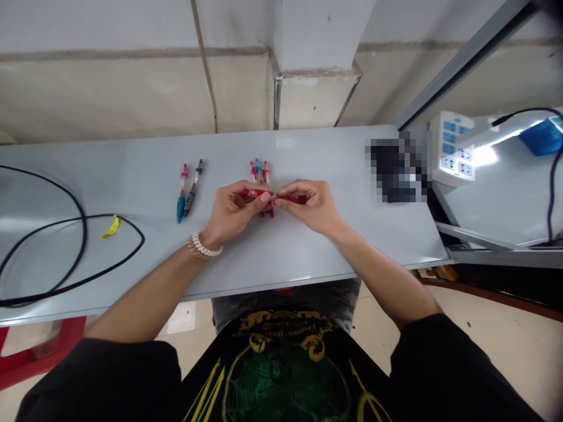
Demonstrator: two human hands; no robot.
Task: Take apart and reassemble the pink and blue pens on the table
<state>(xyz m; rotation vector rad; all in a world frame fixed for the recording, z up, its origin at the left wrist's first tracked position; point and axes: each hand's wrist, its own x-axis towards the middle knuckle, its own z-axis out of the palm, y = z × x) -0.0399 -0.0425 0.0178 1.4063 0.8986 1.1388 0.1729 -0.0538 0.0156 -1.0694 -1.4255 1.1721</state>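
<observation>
A red pen lies crosswise between my two hands, above the middle of the table. My left hand pinches its left part between thumb and fingers, and a beaded bracelet circles that wrist. My right hand grips the pen's right end, fingertips close to those of the left. Whether the pen is whole or in two parts there, I cannot tell. Under my hands lies a bunch of several pens with red and blue tops, partly covered. To the left are a pen with a blue grip and a dark grey pen.
A black cable with a yellow tag loops over the left of the table. At the right lies a blurred dark object. Beyond a metal frame stands a white power strip. A wall closes off the back.
</observation>
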